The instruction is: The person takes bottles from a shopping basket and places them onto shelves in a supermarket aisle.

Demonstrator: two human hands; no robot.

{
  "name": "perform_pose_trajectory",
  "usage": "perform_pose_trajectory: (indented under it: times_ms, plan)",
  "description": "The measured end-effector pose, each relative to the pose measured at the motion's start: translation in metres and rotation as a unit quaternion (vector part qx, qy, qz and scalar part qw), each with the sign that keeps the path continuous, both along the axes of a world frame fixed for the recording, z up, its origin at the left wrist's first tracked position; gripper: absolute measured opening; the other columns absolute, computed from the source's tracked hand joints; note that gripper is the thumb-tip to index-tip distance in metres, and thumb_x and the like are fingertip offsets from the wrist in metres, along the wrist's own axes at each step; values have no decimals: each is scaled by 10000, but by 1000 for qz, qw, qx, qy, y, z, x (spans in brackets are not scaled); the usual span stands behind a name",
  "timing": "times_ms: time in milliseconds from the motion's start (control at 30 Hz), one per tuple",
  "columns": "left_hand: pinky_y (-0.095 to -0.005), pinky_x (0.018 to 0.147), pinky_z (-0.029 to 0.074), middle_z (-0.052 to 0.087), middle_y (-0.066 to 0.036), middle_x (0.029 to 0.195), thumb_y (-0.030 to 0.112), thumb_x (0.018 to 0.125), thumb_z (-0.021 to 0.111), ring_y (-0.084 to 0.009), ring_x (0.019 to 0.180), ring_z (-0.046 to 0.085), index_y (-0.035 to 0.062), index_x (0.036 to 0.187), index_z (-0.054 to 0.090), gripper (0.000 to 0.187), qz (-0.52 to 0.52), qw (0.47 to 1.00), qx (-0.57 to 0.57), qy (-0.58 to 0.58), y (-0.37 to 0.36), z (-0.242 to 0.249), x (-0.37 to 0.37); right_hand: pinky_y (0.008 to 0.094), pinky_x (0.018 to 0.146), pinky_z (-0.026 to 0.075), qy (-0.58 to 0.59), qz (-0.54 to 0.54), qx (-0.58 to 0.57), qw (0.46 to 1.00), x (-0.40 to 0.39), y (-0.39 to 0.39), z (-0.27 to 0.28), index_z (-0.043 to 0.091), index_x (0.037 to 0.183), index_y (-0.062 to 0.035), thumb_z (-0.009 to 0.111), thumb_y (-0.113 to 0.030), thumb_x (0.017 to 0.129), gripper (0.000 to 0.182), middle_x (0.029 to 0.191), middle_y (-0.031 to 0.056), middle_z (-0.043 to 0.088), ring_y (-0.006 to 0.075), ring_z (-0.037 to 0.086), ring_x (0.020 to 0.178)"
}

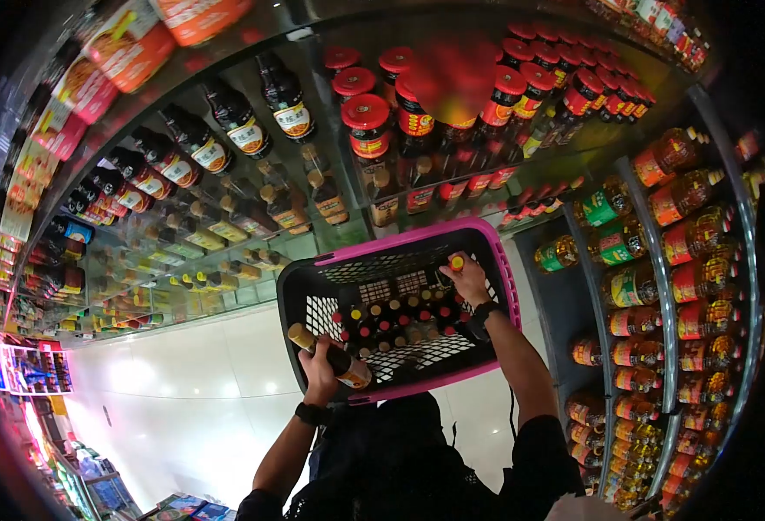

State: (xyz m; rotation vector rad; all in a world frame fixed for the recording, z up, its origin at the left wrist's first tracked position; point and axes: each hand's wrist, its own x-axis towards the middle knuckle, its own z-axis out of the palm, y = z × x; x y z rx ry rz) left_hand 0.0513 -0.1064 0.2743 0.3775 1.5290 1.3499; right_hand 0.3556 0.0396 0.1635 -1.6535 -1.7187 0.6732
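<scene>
My left hand (319,378) is closed around a dark bottle with a gold cap (352,371), tilted over the left side of a black shopping basket with a pink rim (391,240). At the basket's upper right, my right hand (471,285) grips a yellow-capped bottle (457,261); most of that bottle is hidden by the hand. Inside the basket, several dark bottles (397,319) with red, yellow and tan caps stand close together. Black mesh walls surround them.
Glass shelves ahead carry dark sauce bottles (245,132) and red-lidded jars (367,128). To the right, racks hold rows of amber oil bottles (699,282). Pale shiny floor (183,373) lies below. Cartons (196,506) sit at the lower left.
</scene>
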Motion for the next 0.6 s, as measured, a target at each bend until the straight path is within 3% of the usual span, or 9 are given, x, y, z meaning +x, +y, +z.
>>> perform_pose_trajectory:
  times_ms: [133,200,267,400,467,533,600]
  plan:
    - [-274,580,415,559,-64,640,198,771,542,-146,603,525,-9,676,536,227,-43,997,-8,57,13,-2,7,375,577,445,-27,7,-76,997,4,13,-19,528,904,-69,608,-377,782,340,754,74,566,253,551,660]
    - [-271,575,417,563,-62,624,211,770,531,-142,591,525,-8,647,544,251,-12,999,-26,26,15,-12,12,376,578,455,-24,-16,-93,995,8,17,-32,538,884,-69,637,-331,763,305,741,73,575,247,556,656]
    - [-274,567,420,569,-61,618,228,766,530,-141,584,529,-6,632,545,270,-83,985,23,152,17,-12,15,373,582,463,-26,-13,-87,996,13,25,-58,544,880,-74,648,-301,750,282,742,76,581,244,562,661]
    - [-273,569,425,577,-66,613,243,763,528,-146,585,539,0,614,544,285,-75,986,-3,151,25,-24,19,364,608,489,-88,-26,-65,994,19,37,-110,562,881,-91,666,-219,712,236,747,87,596,243,576,669]
    - [-277,581,433,583,-71,630,218,763,539,-157,597,548,-3,655,541,247,-101,980,-6,173,26,-37,16,366,611,485,-56,-53,-87,993,18,42,-134,576,857,-84,669,-195,676,232,738,104,598,265,584,679]
    - [-285,593,443,581,-74,661,187,764,554,-167,616,557,-5,704,530,203,-34,991,5,131,27,-46,19,367,613,482,-26,-78,-109,991,19,44,-163,590,833,-78,672,-171,639,230,729,120,600,287,592,689]
    - [-292,602,448,574,-75,685,164,767,561,-173,634,562,-3,749,517,174,-80,986,8,148,22,-62,5,367,602,485,-66,-53,-51,995,22,44,-194,590,827,-61,665,-142,635,221,728,126,600,291,591,663]
